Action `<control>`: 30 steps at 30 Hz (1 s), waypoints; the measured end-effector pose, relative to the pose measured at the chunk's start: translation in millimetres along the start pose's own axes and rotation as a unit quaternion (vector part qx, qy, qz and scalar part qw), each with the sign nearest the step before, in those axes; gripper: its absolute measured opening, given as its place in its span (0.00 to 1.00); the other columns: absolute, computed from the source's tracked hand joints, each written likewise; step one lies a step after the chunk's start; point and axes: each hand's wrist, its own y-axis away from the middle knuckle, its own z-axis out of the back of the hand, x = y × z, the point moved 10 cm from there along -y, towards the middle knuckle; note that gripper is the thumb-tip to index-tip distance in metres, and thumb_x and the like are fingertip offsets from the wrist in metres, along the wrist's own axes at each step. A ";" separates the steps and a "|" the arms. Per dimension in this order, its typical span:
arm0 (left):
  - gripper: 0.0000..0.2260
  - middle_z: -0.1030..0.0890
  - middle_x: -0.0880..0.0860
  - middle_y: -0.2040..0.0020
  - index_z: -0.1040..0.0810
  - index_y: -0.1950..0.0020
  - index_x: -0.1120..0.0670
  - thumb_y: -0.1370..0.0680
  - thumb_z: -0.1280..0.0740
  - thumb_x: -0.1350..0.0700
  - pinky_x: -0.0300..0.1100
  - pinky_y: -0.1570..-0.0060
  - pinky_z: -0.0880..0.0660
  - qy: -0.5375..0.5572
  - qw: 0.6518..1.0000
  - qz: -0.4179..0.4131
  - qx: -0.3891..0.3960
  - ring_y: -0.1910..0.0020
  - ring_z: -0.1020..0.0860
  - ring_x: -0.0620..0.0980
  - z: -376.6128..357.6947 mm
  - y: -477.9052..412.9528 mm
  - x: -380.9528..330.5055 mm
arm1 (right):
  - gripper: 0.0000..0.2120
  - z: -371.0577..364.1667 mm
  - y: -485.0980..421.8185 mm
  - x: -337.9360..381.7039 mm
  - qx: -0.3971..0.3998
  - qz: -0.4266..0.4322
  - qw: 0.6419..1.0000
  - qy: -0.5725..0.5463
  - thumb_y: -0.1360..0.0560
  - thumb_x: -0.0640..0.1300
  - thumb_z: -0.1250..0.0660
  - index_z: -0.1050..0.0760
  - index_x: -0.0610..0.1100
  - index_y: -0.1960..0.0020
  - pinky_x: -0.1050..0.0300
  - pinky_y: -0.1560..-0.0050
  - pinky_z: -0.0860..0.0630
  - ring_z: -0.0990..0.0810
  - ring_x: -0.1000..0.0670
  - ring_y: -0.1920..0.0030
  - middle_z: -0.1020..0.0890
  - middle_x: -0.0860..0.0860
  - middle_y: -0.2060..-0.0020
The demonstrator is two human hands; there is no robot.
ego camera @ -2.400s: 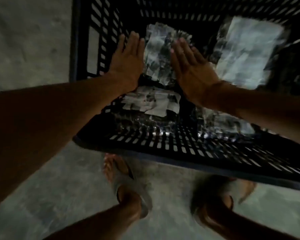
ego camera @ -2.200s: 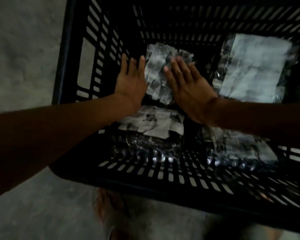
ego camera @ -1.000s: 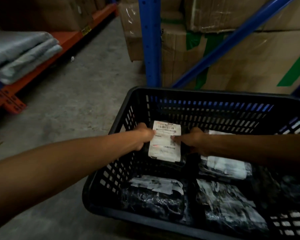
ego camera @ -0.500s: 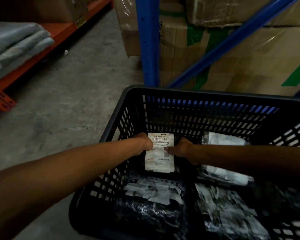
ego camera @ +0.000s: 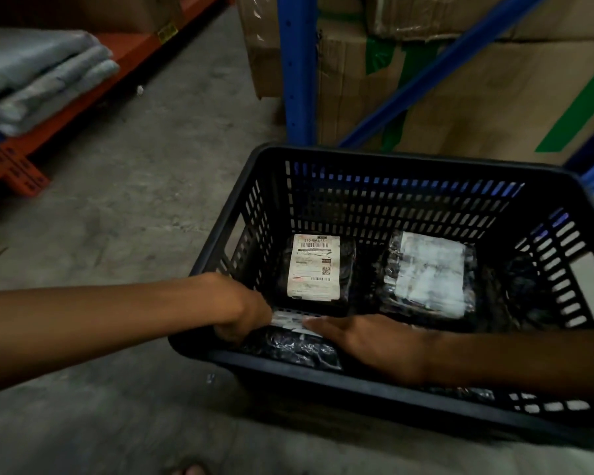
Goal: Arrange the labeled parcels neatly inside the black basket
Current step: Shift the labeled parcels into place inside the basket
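Note:
The black slotted basket [ego camera: 384, 157] stands on the concrete floor. Inside at the back left lies a black parcel with a white barcode label [ego camera: 314, 267], flat and label up. To its right lies a second labelled parcel [ego camera: 432, 274]. At the near left a third parcel [ego camera: 288, 344] in shiny black wrap lies against the front wall. My left hand [ego camera: 244, 311] is curled on its left edge. My right hand [ego camera: 367, 341] lies flat on its right side, fingers pointing left onto its label. Dark wrapped parcels at the far right [ego camera: 522, 286] are hard to make out.
A blue rack upright [ego camera: 295, 66] and a diagonal brace stand just behind the basket, with cardboard boxes [ego camera: 460, 97] on the rack. An orange shelf beam [ego camera: 59, 108] with folded grey cloth [ego camera: 38, 77] runs along the left. A toe shows at the bottom edge.
Both hands have left the back-left parcel, which now lies flat, and have come toward me onto the near-left parcel.

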 end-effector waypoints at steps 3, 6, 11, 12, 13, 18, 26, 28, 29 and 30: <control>0.23 0.22 0.59 0.33 0.26 0.30 0.59 0.25 0.29 0.59 0.45 0.35 0.26 0.012 1.000 -0.017 -0.021 0.35 0.22 0.58 8.8 12.5 -0.7 | 0.31 3.6 -4.1 2.3 -0.034 0.008 0.997 -0.075 0.25 0.44 0.36 0.41 0.44 0.24 0.48 0.43 0.22 0.20 0.43 0.41 0.24 0.45 0.34; 0.23 0.20 0.57 0.35 0.26 0.31 0.58 0.25 0.28 0.58 0.45 0.40 0.23 0.113 0.992 -0.061 -0.005 0.40 0.20 0.55 14.1 31.4 7.1 | 0.25 31.4 9.9 -18.0 -0.085 -0.030 0.968 -0.235 0.25 0.45 0.32 0.32 0.45 0.30 0.52 0.44 0.20 0.18 0.53 0.43 0.19 0.50 0.41; 0.19 0.16 0.53 0.47 0.24 0.34 0.60 0.25 0.33 0.67 0.34 0.52 0.24 0.532 0.837 -0.125 -0.028 0.53 0.19 0.45 61.9 58.3 56.0 | 0.16 76.9 38.1 -68.7 -0.159 -0.136 0.805 -0.555 0.24 0.34 0.32 0.28 0.47 0.40 0.70 0.51 0.20 0.16 0.65 0.50 0.14 0.60 0.51; 0.18 0.17 0.55 0.46 0.23 0.34 0.60 0.24 0.35 0.66 0.39 0.48 0.23 0.622 0.772 -0.115 -0.058 0.51 0.18 0.48 73.6 58.3 73.6 | 0.14 81.8 40.0 -85.0 -0.192 -0.167 0.762 -0.596 0.23 0.34 0.33 0.27 0.50 0.43 0.74 0.56 0.22 0.17 0.69 0.55 0.14 0.65 0.57; 0.16 0.17 0.58 0.45 0.23 0.35 0.60 0.23 0.37 0.64 0.45 0.45 0.22 0.699 0.702 -0.101 -0.088 0.51 0.18 0.51 81.1 57.6 88.2 | 0.13 82.0 41.0 -100.3 -0.213 -0.203 0.721 -0.628 0.23 0.37 0.33 0.26 0.50 0.42 0.73 0.57 0.22 0.16 0.67 0.56 0.14 0.66 0.58; 0.12 0.17 0.55 0.44 0.21 0.40 0.56 0.21 0.34 0.53 0.46 0.46 0.22 0.805 0.544 -0.035 -0.234 0.47 0.19 0.52 95.8 42.3 107.2 | 0.14 59.3 17.3 -145.2 -0.226 -0.327 0.584 -0.708 0.20 0.46 0.37 0.21 0.38 0.42 0.52 0.47 0.21 0.17 0.45 0.50 0.14 0.43 0.48; 0.19 0.17 0.55 0.41 0.20 0.38 0.59 0.28 0.25 0.58 0.46 0.42 0.20 0.684 0.648 0.132 -0.308 0.43 0.18 0.55 81.5 -32.2 121.4 | 0.18 13.3 -38.8 -187.9 -0.201 -0.428 0.622 -0.624 0.21 0.47 0.35 0.21 0.33 0.41 0.43 0.40 0.21 0.17 0.40 0.44 0.16 0.39 0.44; 0.21 0.18 0.55 0.38 0.20 0.36 0.59 0.28 0.26 0.58 0.44 0.40 0.22 0.641 0.699 0.134 -0.286 0.39 0.19 0.55 80.5 -47.6 113.1 | 0.19 0.5 -44.6 -200.0 -0.183 -0.474 0.686 -0.520 0.23 0.51 0.33 0.20 0.36 0.45 0.45 0.42 0.21 0.18 0.40 0.46 0.17 0.40 0.47; 0.24 0.19 0.56 0.35 0.22 0.33 0.58 0.28 0.25 0.57 0.45 0.38 0.22 0.628 0.717 0.128 -0.272 0.37 0.20 0.55 80.6 -56.6 106.2 | 0.20 -2.9 -46.1 -203.0 -0.174 -0.489 0.706 -0.481 0.23 0.52 0.34 0.20 0.36 0.44 0.47 0.43 0.21 0.18 0.40 0.46 0.17 0.40 0.47; 0.28 0.21 0.56 0.32 0.24 0.31 0.58 0.29 0.24 0.55 0.45 0.36 0.23 0.613 0.734 0.131 -0.262 0.35 0.21 0.55 80.6 -64.7 100.7 | 0.21 -5.9 -48.5 -205.6 -0.169 -0.495 0.716 -0.462 0.23 0.53 0.35 0.20 0.37 0.42 0.50 0.45 0.21 0.19 0.40 0.44 0.17 0.40 0.45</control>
